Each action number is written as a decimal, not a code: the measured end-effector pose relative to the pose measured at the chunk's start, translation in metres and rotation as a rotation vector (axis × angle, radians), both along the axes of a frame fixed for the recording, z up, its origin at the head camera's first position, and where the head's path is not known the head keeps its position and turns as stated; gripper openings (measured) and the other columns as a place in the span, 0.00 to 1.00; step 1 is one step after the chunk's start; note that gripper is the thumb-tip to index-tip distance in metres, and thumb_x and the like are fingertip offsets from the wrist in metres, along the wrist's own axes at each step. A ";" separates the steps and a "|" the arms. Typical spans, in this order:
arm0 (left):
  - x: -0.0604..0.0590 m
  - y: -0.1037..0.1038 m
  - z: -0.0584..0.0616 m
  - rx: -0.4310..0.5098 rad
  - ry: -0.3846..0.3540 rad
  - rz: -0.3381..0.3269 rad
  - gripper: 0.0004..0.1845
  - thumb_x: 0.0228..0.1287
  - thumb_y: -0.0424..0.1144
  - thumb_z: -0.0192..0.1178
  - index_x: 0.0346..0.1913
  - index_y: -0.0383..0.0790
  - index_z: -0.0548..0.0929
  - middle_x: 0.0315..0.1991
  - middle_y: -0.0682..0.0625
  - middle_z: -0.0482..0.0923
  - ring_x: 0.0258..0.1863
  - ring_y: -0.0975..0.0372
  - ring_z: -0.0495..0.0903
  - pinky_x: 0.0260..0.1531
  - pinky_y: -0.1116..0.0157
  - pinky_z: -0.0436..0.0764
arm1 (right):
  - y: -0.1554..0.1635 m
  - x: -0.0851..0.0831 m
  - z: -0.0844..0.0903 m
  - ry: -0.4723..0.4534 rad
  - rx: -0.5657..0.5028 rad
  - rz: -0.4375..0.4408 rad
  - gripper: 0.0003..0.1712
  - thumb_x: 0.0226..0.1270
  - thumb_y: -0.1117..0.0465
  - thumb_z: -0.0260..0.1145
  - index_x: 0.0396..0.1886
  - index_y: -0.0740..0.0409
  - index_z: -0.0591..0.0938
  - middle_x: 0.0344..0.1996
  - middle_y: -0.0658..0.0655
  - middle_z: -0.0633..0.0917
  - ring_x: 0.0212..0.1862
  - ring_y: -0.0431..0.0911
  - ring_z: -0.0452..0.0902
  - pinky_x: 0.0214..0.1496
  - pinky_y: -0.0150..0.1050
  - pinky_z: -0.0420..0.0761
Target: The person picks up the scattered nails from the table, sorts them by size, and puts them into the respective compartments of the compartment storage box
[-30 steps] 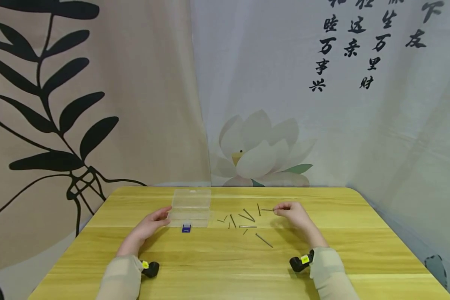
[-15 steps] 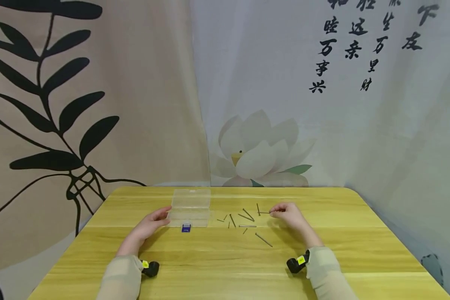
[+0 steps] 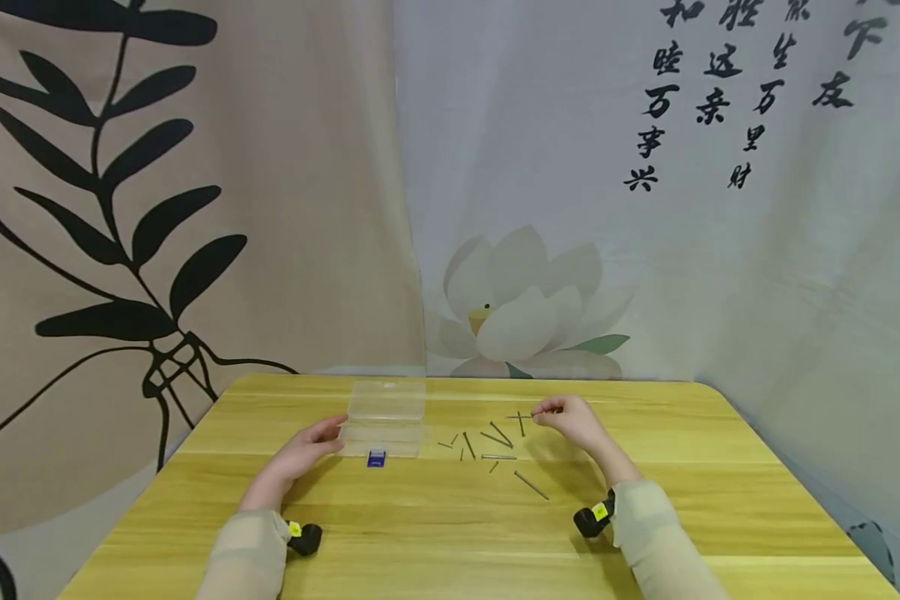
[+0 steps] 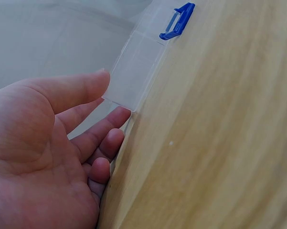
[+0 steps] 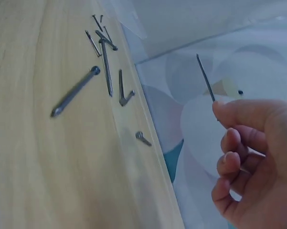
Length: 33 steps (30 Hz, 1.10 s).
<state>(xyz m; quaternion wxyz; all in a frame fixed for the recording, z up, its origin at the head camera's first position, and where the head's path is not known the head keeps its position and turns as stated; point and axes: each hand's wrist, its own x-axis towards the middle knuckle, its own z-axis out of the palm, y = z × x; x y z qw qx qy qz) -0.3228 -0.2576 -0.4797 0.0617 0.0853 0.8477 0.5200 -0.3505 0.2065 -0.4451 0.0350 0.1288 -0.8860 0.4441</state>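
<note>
An open clear plastic box with a blue latch lies at the left of the table, its lid laid back. My left hand rests at its left end. In the left wrist view, the thumb and fingertips touch the clear box by its corner, fingers loosely bent. My right hand pinches a thin nail between thumb and index finger, its tip pointing away. From the head view it crosses over another nail lying on the table. Several loose nails lie between the hands.
The largest nail lies nearest the person, to the right of the smaller ones. The wooden table has its far edge just behind the box lid. Behind it hangs a printed curtain.
My right hand has moved slightly left with the pinched nail, which now overlaps the lying nail. My left hand stays at the box. The head view has shifted slightly.
</note>
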 end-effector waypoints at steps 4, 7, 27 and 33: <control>-0.001 -0.001 -0.002 0.007 0.008 0.008 0.29 0.72 0.35 0.55 0.72 0.32 0.62 0.68 0.28 0.60 0.67 0.37 0.58 0.64 0.40 0.58 | -0.010 -0.006 0.006 -0.002 0.017 0.013 0.07 0.64 0.61 0.68 0.37 0.60 0.87 0.32 0.52 0.84 0.34 0.48 0.75 0.35 0.39 0.75; -0.003 0.001 -0.004 0.013 0.008 0.013 0.28 0.71 0.35 0.55 0.71 0.33 0.64 0.68 0.29 0.61 0.67 0.38 0.59 0.64 0.41 0.57 | -0.019 -0.007 0.009 -0.010 0.014 0.012 0.07 0.64 0.62 0.67 0.38 0.61 0.87 0.32 0.52 0.84 0.33 0.47 0.74 0.34 0.40 0.74; 0.000 0.008 -0.005 0.042 -0.015 0.066 0.28 0.70 0.35 0.56 0.71 0.37 0.66 0.67 0.31 0.63 0.67 0.39 0.61 0.64 0.42 0.59 | -0.099 -0.020 -0.008 0.077 -0.010 0.097 0.04 0.62 0.64 0.69 0.29 0.60 0.87 0.26 0.49 0.82 0.27 0.43 0.69 0.29 0.36 0.71; 0.001 0.002 -0.004 0.033 -0.010 0.075 0.28 0.71 0.34 0.56 0.71 0.37 0.65 0.68 0.31 0.62 0.67 0.39 0.60 0.64 0.41 0.58 | -0.117 -0.027 -0.010 0.042 -0.002 0.125 0.04 0.62 0.63 0.68 0.31 0.57 0.88 0.30 0.50 0.84 0.26 0.42 0.72 0.28 0.37 0.75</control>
